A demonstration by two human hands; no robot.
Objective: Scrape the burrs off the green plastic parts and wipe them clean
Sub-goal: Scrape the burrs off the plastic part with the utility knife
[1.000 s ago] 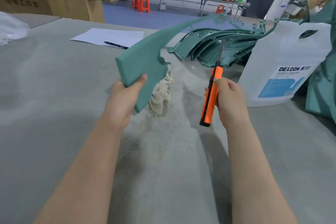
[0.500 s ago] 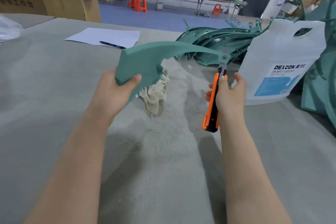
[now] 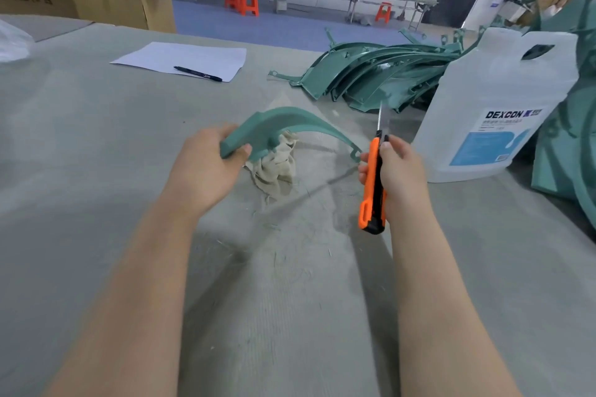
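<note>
Left hand [image 3: 206, 167] grips wide end of curved green part [image 3: 283, 124], held low over rag [image 3: 275, 159] so thin tip reaches toward blade. Right hand [image 3: 395, 171] wrapped round orange knife [image 3: 372, 184], blade up, probably ready to scrape. Unfinished stack [image 3: 380, 74], cleaner jug [image 3: 496, 106] parked within reach.

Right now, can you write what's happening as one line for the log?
left hand: grips green part | right hand: grips orange knife, blade out | rag: on table under part | scraping: not touching
</note>
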